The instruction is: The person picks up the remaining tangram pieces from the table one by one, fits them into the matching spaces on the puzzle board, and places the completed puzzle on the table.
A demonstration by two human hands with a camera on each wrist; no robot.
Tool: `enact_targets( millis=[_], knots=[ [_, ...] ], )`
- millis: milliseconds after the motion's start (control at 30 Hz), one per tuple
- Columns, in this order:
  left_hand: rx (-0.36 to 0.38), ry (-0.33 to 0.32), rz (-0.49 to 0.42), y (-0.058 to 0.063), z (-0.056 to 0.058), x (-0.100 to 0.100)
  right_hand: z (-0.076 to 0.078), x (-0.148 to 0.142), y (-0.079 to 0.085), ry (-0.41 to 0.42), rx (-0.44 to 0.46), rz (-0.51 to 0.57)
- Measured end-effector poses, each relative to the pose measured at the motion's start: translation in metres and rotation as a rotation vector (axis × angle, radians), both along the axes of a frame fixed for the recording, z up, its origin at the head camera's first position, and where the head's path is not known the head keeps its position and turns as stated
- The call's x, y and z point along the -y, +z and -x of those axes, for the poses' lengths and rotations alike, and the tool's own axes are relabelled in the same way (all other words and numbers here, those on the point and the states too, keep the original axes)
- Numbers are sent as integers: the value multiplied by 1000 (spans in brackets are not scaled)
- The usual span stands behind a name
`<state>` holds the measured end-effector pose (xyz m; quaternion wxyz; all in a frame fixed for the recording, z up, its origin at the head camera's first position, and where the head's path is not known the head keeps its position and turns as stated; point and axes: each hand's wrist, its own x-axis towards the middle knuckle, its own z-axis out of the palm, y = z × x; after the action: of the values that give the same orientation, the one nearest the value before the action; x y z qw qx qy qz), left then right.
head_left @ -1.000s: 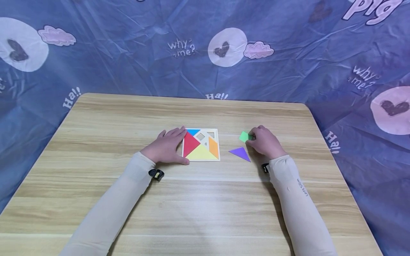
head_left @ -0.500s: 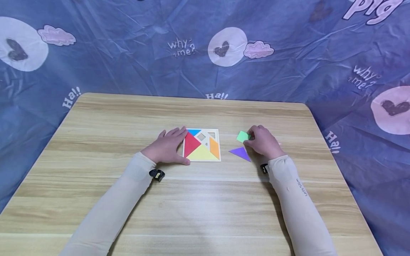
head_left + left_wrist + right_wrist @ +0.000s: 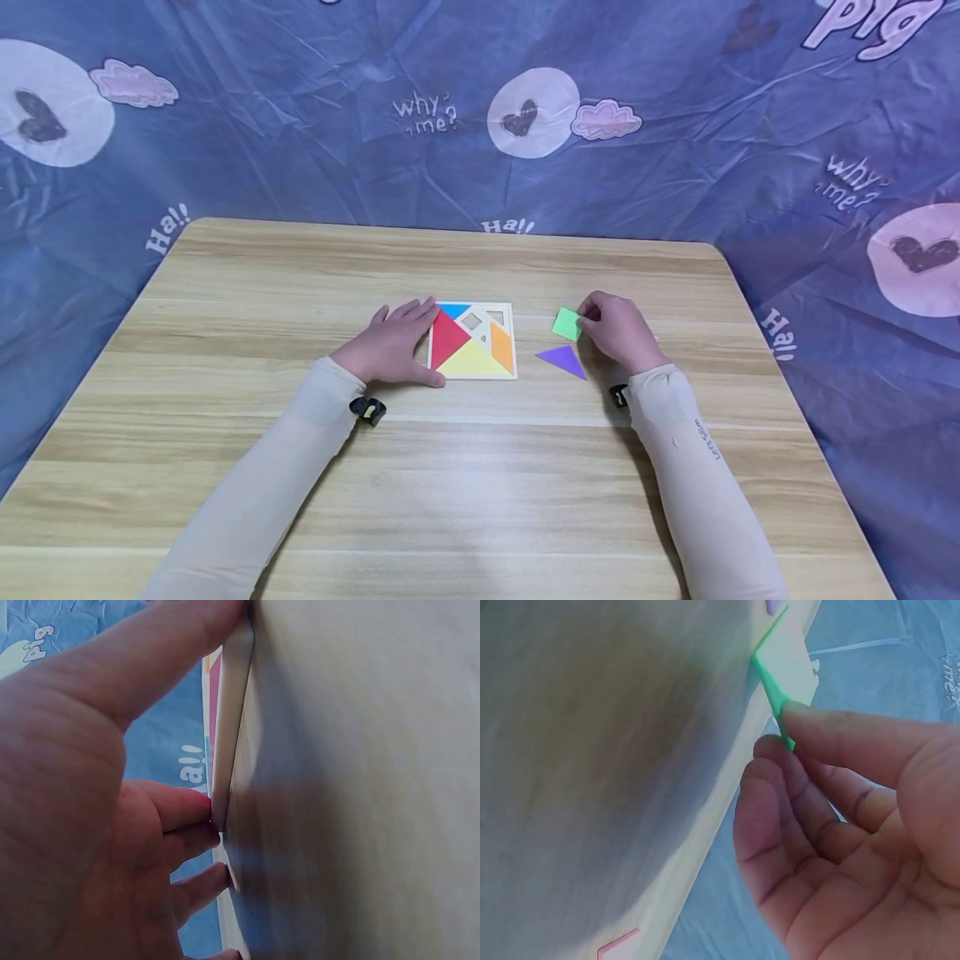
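Observation:
A tangram board point(image 3: 513, 342) lies on the table, with blue, red, yellow and orange pieces set in it and bare cut-outs toward its upper right. My left hand point(image 3: 393, 340) rests against the board's left side, fingers extended and thumb at the near corner. In the left wrist view, the thumb and fingertips touch the board's edge point(image 3: 231, 727). My right hand point(image 3: 618, 331) pinches a green square piece point(image 3: 567, 324) by its right corner. The right wrist view shows that green piece point(image 3: 786, 664) tilted between thumb and fingers. A purple triangle point(image 3: 564, 360) lies just in front of it.
A pink piece point(image 3: 622, 946) lies on the table beyond the right hand, mostly hidden by it in the head view. The wooden table point(image 3: 480, 483) reaches back to a blue printed cloth point(image 3: 315, 125).
The green piece has shifted a little left and turned slightly, and the fingers of my right hand have changed their hold on it. My left hand and the board have barely moved.

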<state>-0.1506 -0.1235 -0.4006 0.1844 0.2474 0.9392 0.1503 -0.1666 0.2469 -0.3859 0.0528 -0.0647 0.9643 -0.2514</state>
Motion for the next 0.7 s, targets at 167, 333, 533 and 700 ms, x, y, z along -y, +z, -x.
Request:
enact_targets(
  millis=[167,333,533,700],
  knots=[
    [3,2,-2,2,0,0,-1,1,2,-9,-34,53],
    [0,5,5,1,-1,0,-2,2,5,13,-53,93],
    [4,6,2,1,-2,-1,-4,4,6,25,-81,148],
    [5,5,3,1,-2,-1,-4,8,7,0,-138,223]
  ],
)
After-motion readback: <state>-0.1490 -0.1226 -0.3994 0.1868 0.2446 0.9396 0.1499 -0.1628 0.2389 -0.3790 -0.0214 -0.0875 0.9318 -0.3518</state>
